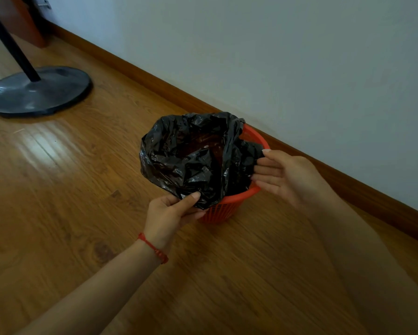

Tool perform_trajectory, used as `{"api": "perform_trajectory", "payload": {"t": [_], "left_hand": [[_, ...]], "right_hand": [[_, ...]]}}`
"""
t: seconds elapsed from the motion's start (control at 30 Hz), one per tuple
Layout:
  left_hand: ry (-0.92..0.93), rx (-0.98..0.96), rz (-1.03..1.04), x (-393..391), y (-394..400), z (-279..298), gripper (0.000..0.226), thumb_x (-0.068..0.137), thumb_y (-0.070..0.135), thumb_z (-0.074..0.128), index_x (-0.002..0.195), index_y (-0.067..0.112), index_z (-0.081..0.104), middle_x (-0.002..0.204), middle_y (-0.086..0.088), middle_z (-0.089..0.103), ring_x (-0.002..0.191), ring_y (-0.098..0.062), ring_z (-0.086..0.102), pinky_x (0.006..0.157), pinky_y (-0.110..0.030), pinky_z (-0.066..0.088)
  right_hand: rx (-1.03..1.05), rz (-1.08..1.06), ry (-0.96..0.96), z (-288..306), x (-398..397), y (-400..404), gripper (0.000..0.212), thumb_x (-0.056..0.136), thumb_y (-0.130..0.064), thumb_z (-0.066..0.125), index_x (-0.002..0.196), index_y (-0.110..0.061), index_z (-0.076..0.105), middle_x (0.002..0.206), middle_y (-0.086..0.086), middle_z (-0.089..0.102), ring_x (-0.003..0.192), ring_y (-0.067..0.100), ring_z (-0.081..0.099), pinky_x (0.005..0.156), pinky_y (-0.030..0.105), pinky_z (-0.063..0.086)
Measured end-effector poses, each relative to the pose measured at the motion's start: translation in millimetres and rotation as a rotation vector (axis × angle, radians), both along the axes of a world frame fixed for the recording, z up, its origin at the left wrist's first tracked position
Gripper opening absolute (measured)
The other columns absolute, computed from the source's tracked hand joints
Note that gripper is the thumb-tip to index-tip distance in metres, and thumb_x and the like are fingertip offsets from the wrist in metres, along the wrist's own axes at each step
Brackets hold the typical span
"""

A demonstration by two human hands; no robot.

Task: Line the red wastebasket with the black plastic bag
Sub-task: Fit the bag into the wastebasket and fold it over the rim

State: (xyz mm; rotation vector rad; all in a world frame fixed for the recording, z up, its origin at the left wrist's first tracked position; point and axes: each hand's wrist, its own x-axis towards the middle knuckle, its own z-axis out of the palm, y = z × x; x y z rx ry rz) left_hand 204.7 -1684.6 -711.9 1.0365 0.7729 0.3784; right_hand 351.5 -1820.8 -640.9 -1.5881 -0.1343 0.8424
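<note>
One red basket (229,206) on wood floor (58,177) beside wall (299,68); black bag (193,155) draped over its left rim. Left hand (171,213) pinches bag's near edge; right hand (283,175), fingers straight, touches bag at right rim.

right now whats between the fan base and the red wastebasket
Only bare wooden floor between the fan base and the red wastebasket, per the head view.

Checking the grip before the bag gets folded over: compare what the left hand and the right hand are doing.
The left hand pinches the black bag edge between thumb and fingers; the right hand has straighter fingers at the bag. The left wears a red bracelet; the right is bare. Both work at the red wastebasket rim.
</note>
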Motion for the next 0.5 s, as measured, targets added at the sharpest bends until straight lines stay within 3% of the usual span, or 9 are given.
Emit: {"api": "perform_trajectory", "payload": {"t": [0.13,0.3,0.37,0.43,0.5], "left_hand": [[0.003,-0.015,0.003,0,-1,0,0.014,0.080,0.004,0.061,0.087,-0.007,0.064,0.089,-0.022,0.069,0.070,-0.020,0.070,0.064,-0.026,0.058],[0.001,-0.028,0.003,0,-2,2,0.014,0.079,0.004,0.061,0.088,-0.006,0.064,0.089,-0.019,0.069,0.069,-0.018,0.070,0.064,-0.026,0.058],[-0.006,-0.032,0.004,0,-2,3,0.014,0.079,0.004,0.061,0.088,-0.006,0.064,0.090,-0.019,0.069,0.068,-0.017,0.070,0.064,-0.026,0.058],[-0.009,-0.036,0.000,1,-3,4,0.014,0.080,0.004,0.060,0.089,-0.006,0.063,0.090,-0.020,0.069,0.068,-0.017,0.070,0.064,-0.026,0.058],[-0.010,-0.042,0.002,1,-3,4,0.013,0.080,0.003,0.059,0.089,-0.007,0.063,0.091,-0.020,0.068,0.068,-0.017,0.069,0.064,-0.026,0.058]], "right_hand": [[-0.054,-0.007,-0.263,2,-5,1,0.034,0.089,-0.024,0.053,0.117,-0.004,0.057,0.110,0.009,0.066,0.097,0.016,0.065,0.090,0.031,0.051],[-0.194,0.158,-0.546,-10,-18,16,0.031,0.090,-0.033,0.050,0.115,-0.017,0.061,0.111,-0.002,0.065,0.103,0.010,0.059,0.093,0.030,0.047],[-0.261,0.201,-0.575,-11,-21,21,0.038,0.091,-0.037,0.048,0.116,-0.011,0.061,0.118,0.006,0.064,0.106,0.019,0.061,0.090,0.029,0.047],[-0.308,0.212,-0.563,-8,-20,26,0.053,0.091,-0.042,0.045,0.115,0.003,0.057,0.120,0.023,0.059,0.103,0.038,0.059,0.091,0.045,0.049],[-0.354,0.237,-0.552,-3,-19,29,0.061,0.090,-0.046,0.044,0.116,0.009,0.053,0.120,0.031,0.053,0.103,0.047,0.054,0.090,0.057,0.044]]}}
